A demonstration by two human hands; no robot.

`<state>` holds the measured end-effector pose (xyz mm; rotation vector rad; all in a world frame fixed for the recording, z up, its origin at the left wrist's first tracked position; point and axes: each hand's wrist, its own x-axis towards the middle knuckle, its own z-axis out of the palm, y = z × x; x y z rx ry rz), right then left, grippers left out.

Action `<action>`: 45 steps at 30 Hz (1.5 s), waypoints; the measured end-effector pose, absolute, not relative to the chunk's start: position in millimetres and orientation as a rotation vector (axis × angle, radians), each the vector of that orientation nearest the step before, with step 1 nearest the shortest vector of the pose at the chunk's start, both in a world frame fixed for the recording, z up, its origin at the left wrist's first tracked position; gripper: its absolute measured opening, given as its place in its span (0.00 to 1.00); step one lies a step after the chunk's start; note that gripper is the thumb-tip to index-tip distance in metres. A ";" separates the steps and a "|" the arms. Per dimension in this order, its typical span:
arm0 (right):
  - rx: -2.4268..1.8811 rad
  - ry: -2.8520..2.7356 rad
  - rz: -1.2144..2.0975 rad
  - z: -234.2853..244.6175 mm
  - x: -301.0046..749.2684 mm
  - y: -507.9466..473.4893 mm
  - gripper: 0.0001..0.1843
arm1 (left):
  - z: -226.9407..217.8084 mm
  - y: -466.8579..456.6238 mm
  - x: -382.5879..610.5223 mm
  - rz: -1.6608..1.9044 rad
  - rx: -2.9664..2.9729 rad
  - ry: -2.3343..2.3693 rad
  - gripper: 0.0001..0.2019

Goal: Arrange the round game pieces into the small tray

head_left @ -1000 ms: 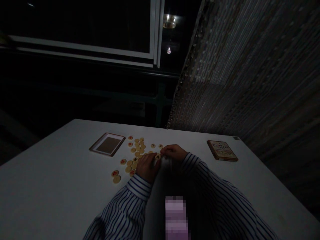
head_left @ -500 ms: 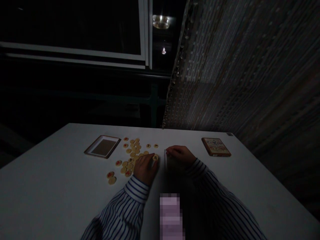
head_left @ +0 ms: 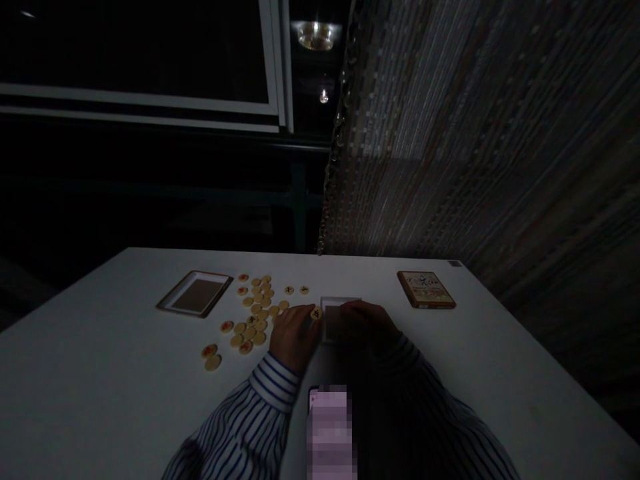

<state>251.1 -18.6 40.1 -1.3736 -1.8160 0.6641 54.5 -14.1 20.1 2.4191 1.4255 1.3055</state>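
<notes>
Between the thumb and fingers of my left hand is a round wooden Chinese chess piece with a dark character, held at the left edge of a shallow open tray. Over the tray's right side, my right hand lies palm down, its fingertips bent inward. Deep shadow under it hides the thumb and whatever the fingers may hold. Left of my left hand, several loose chess pieces are spread out, many blank side up, some showing red or dark characters. Two dark-marked pieces lie apart beyond the tray.
Another open shallow tray lies at the table's left. A printed box lid rests at the right. A phone is near the front of the white table. A bead curtain hangs behind at the right.
The view has shifted slightly, moving the table items left. My right hand has drawn rightward, uncovering more of the tray. My left hand has brought its chess piece closer to the tray's edge.
</notes>
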 end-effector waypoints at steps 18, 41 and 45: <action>-1.352 -1.738 0.677 28.0 248.4 -29.4 0.12 | 5.4 -19.3 76.8 1.249 2.398 1.347 0.11; -1.384 -1.801 0.734 33.5 240.2 -31.3 0.10 | 6.6 -24.5 79.6 1.170 2.407 1.231 0.11; -1.326 -1.756 0.807 29.9 242.8 -30.1 0.10 | 7.8 -25.3 80.1 1.179 2.358 1.204 0.13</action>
